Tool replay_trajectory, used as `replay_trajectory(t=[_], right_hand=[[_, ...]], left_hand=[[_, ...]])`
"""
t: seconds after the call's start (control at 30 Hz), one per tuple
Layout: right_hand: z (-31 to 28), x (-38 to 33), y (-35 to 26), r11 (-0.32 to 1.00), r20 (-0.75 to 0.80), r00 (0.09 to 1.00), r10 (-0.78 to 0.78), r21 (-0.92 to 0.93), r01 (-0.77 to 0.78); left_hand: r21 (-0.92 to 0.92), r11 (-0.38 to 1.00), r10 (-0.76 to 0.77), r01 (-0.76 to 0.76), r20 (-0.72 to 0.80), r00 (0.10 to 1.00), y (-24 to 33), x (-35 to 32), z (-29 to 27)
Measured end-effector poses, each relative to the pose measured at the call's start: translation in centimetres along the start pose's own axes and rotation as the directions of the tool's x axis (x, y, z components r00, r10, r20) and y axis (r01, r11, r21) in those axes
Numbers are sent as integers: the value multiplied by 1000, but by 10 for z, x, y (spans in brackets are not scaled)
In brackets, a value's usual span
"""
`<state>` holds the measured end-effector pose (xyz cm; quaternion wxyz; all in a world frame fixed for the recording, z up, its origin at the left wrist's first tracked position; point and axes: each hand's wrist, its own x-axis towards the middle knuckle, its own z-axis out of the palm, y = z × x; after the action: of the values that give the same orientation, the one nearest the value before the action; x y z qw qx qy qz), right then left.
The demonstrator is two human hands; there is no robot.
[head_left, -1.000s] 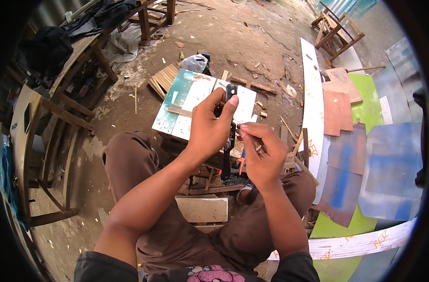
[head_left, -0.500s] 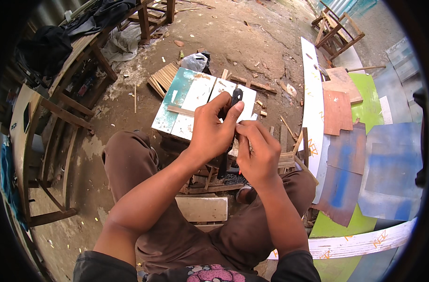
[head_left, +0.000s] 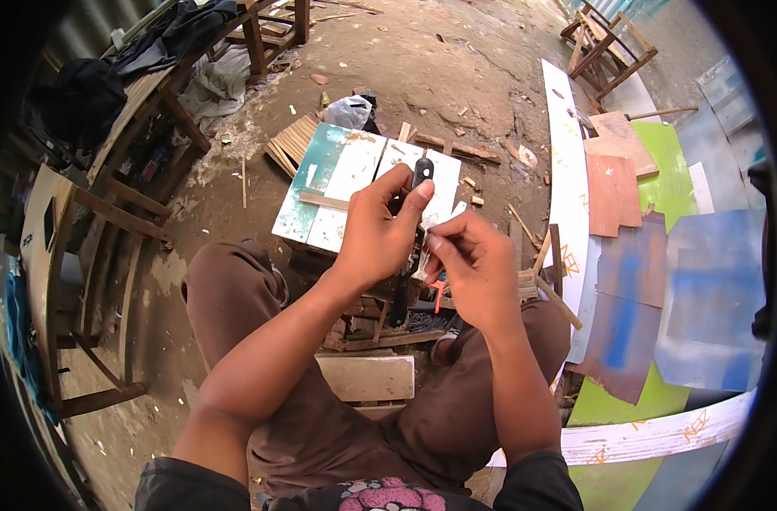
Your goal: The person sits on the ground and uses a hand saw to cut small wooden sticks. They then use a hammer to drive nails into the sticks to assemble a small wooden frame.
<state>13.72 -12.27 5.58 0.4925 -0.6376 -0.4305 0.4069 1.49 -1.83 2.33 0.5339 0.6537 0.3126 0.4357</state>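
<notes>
A: What is standing largest here?
B: A low white-and-teal worktop [head_left: 344, 169] is standing beyond the knees.

A: And the hands?
B: The left hand [head_left: 378, 223] is wrapping firmly round a slim black tool, thumb pressing near its upper end. The right hand [head_left: 480, 266] is bringing thumb and forefinger together beside the tool's middle; I cannot tell whether they are pinching anything.

A: Where is the black tool [head_left: 422, 168] sitting?
B: It is running lengthwise through the left hand, its top end showing above the thumb, its lower end below, in front of the worktop's near edge.

A: How is it likely handling?
B: It is looking light and stiff, I'd judge, and hardly fragile; the smooth black ends may be feeling slippery. The upper part, where the left hand is gripping, is seeming the best hold, leaving the middle to fingertips.

A: Anything smaller?
B: A little orange piece [head_left: 439, 295] is showing below the right fingers.
</notes>
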Motion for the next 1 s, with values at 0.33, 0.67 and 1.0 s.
replay_trajectory(t=[0.33, 0.67, 1.0], right_hand=[[7, 2, 11, 850, -160, 848, -506, -257, 459], [11, 6, 14, 660, -52, 736, -675, -488, 571], [-2, 4, 9, 991, -54, 997, -61, 119, 67]], left_hand=[[-61, 998, 9, -9, 5, 1000, -5, 2, 6], [10, 995, 95, -95, 2, 996, -2, 0, 5], [-42, 999, 6, -5, 9, 1000, -5, 0, 3]])
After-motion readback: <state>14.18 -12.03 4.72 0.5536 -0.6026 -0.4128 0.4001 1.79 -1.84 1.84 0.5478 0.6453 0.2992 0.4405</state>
